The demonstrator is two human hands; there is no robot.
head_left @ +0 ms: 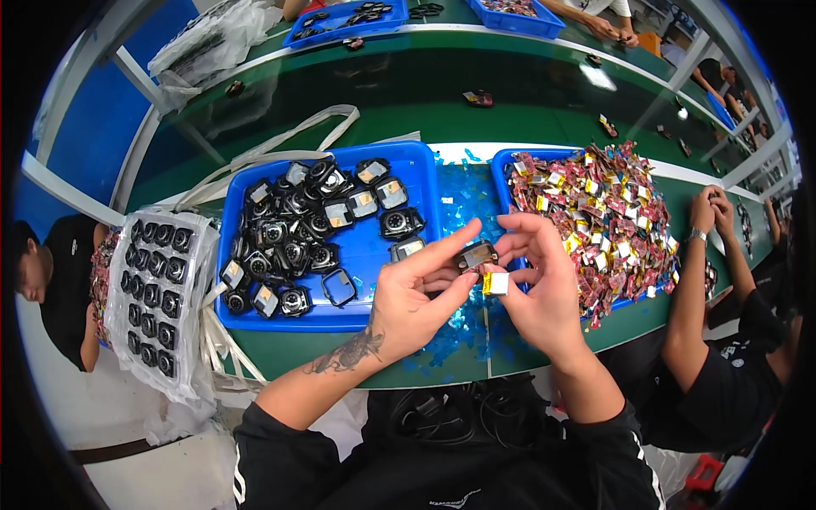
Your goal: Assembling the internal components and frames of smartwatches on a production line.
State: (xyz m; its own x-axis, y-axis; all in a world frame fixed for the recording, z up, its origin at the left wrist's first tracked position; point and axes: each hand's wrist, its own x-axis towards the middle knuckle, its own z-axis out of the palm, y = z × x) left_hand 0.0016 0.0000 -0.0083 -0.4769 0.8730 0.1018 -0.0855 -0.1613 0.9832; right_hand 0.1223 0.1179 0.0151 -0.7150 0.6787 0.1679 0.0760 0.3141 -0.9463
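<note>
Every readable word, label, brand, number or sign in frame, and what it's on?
Wearer's black shirt: small pale lettering, not transcribed.
Co-worker's black shirt at right: pale print, too small to read.
Held white-and-yellow piece: nothing legible.
Watch-like cases: any marks too small to read.

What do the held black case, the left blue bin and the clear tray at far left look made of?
Case: plastic or coated metal, can't tell; dark with glossy highlights.
Bin: likely moulded plastic, semi-gloss; even blue colour, rounded corners.
Tray: probably thin, glossy plastic; see-through, with wrinkled highlights.
</note>
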